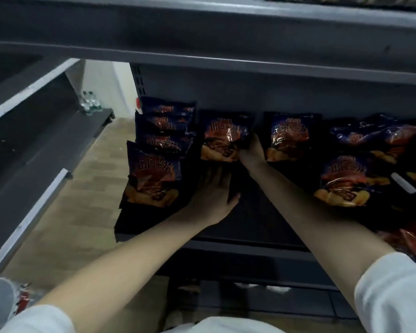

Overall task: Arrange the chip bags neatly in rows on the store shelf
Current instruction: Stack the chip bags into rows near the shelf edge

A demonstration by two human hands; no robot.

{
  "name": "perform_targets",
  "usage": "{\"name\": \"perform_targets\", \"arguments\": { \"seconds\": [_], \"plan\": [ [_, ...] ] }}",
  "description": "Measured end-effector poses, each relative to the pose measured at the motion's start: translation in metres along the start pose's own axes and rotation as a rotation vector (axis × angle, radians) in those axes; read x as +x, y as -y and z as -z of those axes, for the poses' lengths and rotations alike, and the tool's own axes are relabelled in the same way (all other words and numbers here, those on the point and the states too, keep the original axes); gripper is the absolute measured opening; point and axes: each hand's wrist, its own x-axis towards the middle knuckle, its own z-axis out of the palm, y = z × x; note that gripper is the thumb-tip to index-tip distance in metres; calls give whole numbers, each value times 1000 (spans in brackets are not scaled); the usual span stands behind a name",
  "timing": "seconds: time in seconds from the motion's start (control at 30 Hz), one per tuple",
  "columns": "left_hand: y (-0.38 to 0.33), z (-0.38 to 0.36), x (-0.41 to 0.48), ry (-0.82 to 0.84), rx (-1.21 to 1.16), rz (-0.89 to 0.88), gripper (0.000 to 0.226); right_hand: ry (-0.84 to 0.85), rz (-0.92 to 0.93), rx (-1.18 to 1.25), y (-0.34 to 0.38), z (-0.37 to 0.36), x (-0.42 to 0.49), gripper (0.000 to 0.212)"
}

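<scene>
Right hand (pixel 252 150) grips one corner of a chip bag (pixel 225 138), left hand (pixel 213 191) flat just below; lettering unreadable.

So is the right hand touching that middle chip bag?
Touching. The head view shows the right hand gripping the middle chip bag at its lower right edge.

Your chip bags (pixel 222 138) are dark blue with red and orange pictures and yellow chips at the bottom. Your shelf (pixel 262 219) is dark grey. Your sleeves (pixel 394 292) are white. The floor (pixel 87 212) is light brown, with wood stripes. The small bottles (pixel 89 104) show green.
</scene>
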Motion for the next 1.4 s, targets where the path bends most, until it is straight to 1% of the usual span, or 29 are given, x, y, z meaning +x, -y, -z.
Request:
{"name": "perform_targets", "arguments": {
  "seconds": [0.07,0.13,0.27,0.5,0.53,0.6,0.7,0.77,0.83,0.93,1.03,1.1,1.17,1.23,1.3,1.4],
  "plan": [
    [4,-7,4,44,70,-15,68,-34,-10,-27,4,-6,5,51],
    [7,-13,3,69,127,-32,67,-63,-29,-34,6,-12,8,49],
    [9,-16,-1,84,141,-67,64,-105,-49,-44,6,-21,9,47],
    [5,-5,-4,141,192,-82,66,-123,-25,-40,4,-11,6,63],
    [4,-5,-3,143,210,-81,67,-126,-1,-56,3,-7,4,65],
    [1,-3,-1,113,255,-89,67,-152,106,-102,0,3,-1,66],
    [-9,3,12,42,257,-106,64,-206,279,-121,5,31,-12,60],
    [-20,11,25,-5,180,-119,61,-247,402,-145,12,52,-21,56],
    [-40,19,42,-42,54,-147,57,-316,504,-193,18,82,-29,52],
    [-76,24,63,-48,-177,-192,54,-368,592,-368,20,134,-46,51],
    [-113,19,83,-14,-344,-197,63,-350,538,-573,8,185,-69,49],
    [-134,11,95,65,-533,-162,72,-344,488,-643,-5,211,-87,48],
    [-155,1,106,172,-801,-61,67,-342,448,-693,-18,236,-103,48],
    [-162,-10,111,254,-998,105,60,-301,383,-713,-26,248,-114,46],
    [-170,-19,113,258,-1094,197,57,-254,309,-742,-34,260,-122,45],
    [-175,-23,108,163,-1182,179,52,-177,252,-754,-49,266,-128,44]
  ]
}}
